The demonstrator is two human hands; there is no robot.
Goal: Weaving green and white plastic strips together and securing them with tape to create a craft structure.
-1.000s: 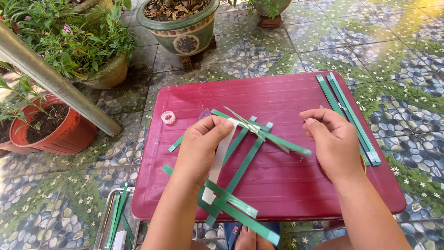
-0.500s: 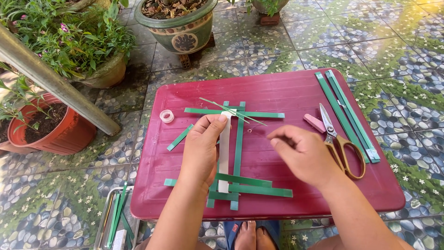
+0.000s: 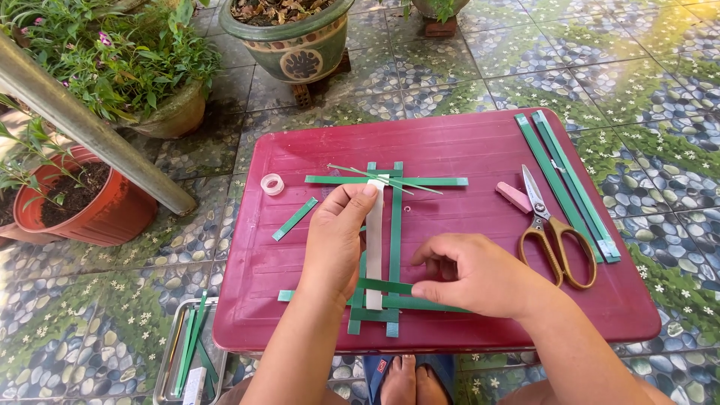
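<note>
Patterned pebble-tile patio; low maroon plastic table, far half bare. Woven frame of green leaf strips at centre, reaching the near edge. Left hand flat, fingertips pinching the white strip. Right hand curled, pinching a lower crosswise green strip. Brass-handled scissors lie right, apart.

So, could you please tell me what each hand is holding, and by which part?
The left hand presses the pale strip near its upper end. The right hand pinches a green cross strip at the frame's lower part.
</note>
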